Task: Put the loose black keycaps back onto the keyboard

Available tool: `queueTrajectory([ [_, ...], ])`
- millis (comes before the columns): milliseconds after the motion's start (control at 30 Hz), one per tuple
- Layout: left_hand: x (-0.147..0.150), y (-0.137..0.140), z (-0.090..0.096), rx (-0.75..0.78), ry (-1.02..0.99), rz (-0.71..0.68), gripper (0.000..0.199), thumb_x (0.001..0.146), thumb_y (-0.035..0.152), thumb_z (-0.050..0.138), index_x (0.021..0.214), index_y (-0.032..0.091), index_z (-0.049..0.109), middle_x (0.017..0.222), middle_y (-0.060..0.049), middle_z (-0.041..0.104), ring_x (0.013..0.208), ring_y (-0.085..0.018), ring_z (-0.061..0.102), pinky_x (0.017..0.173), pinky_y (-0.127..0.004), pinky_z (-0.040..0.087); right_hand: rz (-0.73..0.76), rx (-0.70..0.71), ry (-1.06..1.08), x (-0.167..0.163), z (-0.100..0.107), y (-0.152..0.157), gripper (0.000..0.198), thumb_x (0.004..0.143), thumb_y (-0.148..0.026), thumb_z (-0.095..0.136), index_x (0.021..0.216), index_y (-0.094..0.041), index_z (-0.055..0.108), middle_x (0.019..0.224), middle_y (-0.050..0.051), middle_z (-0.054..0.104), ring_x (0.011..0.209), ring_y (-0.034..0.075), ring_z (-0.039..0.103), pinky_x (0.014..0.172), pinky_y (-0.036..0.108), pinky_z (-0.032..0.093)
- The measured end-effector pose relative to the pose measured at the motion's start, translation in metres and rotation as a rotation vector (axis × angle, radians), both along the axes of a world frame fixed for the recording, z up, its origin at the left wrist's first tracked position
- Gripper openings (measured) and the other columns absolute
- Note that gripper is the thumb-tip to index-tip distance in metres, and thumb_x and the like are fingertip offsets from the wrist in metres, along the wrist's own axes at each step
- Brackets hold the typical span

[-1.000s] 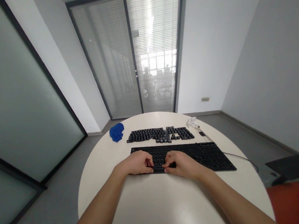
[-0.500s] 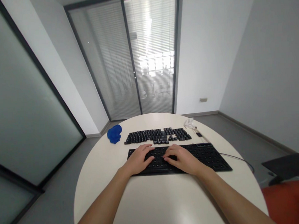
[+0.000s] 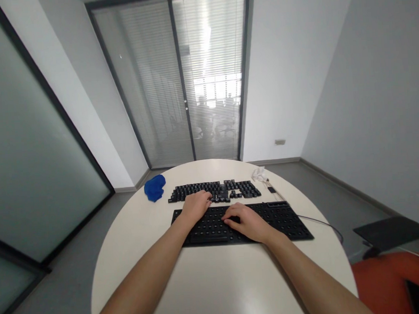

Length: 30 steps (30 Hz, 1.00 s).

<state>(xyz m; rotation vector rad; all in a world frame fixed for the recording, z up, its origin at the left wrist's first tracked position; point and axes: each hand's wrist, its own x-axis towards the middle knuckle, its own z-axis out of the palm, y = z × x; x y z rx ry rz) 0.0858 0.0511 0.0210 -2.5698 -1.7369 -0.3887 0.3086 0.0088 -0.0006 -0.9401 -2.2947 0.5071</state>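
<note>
Across the middle of the round off-white table (image 3: pixel 217 282) there's a black keyboard (image 3: pixel 287 219) lying flat, with loose keycaps (image 3: pixel 185 191) laid out in rows just beyond its far edge. Left hand (image 3: pixel 197 205) reaches over the board to the near side of those rows, fingers bent down and bunched fairly close; can't tell if there's a cap in them. Right hand (image 3: pixel 249 223) is over the middle of the board, thumb and fingers curved with only a small gap at the tips, and I can't make out whether they've got hold of anything.

For working in those rows, I'd use a light pinch on the sides of one cap and lift straight up, since the neighbours sit tight and a sideways drag would probably knock them out of line. I'd also avoid leaning the right hand hard on the board.

As for looks: the board's mostly bare sockets (image 3: pixel 214 227) with little pale dots in a grid, plus what looks like the space bar (image 3: pixel 209 240) along the near edge, left of centre. Caps are black too, markings too small to read, with a gap towards the right.
</note>
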Motion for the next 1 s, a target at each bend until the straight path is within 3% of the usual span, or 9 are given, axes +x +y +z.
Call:
queueTrajectory([
  [200,0.007,0.011,-0.006,-0.022,0.034,0.055,0.017,0.093,0.027,0.062,0.107,0.026,0.071,0.109,-0.007,0.070,0.104,-0.026,0.066,0.087,-0.033,0.047,-0.001,0.004,0.000,0.000,-0.001,0.001,0.013,0.092,-0.025,0.064,0.096,-0.022,0.076,0.098,0.005,0.074,0.100,0.021,0.062,0.093,0.035,0.046],
  [600,0.000,0.003,-0.008,-0.006,-0.005,0.069,0.014,0.094,0.021,0.060,0.103,0.022,0.070,0.108,-0.006,0.070,0.102,-0.025,0.067,0.084,-0.031,0.048,0.000,-0.007,0.007,0.000,0.000,0.000,0.013,0.092,-0.025,0.063,0.096,-0.022,0.076,0.099,0.005,0.074,0.100,0.021,0.063,0.093,0.035,0.047],
  [800,0.003,-0.021,0.001,0.037,-0.071,0.053,0.018,0.098,0.021,0.055,0.113,0.022,0.066,0.117,-0.005,0.068,0.112,-0.022,0.062,0.092,-0.030,0.046,-0.033,-0.029,0.034,-0.001,0.001,-0.001,0.013,0.091,-0.023,0.064,0.096,-0.022,0.075,0.101,0.006,0.074,0.100,0.022,0.064,0.093,0.037,0.048],
  [1000,0.014,-0.054,-0.009,0.048,-0.314,-0.015,0.013,0.096,0.023,0.059,0.106,0.024,0.068,0.110,-0.002,0.071,0.108,-0.021,0.062,0.094,-0.031,0.047,-0.135,-0.073,0.119,-0.003,0.004,-0.002,0.027,0.086,-0.021,0.067,0.114,-0.020,0.068,0.102,0.006,0.072,0.093,0.021,0.065,0.088,0.035,0.050],
])
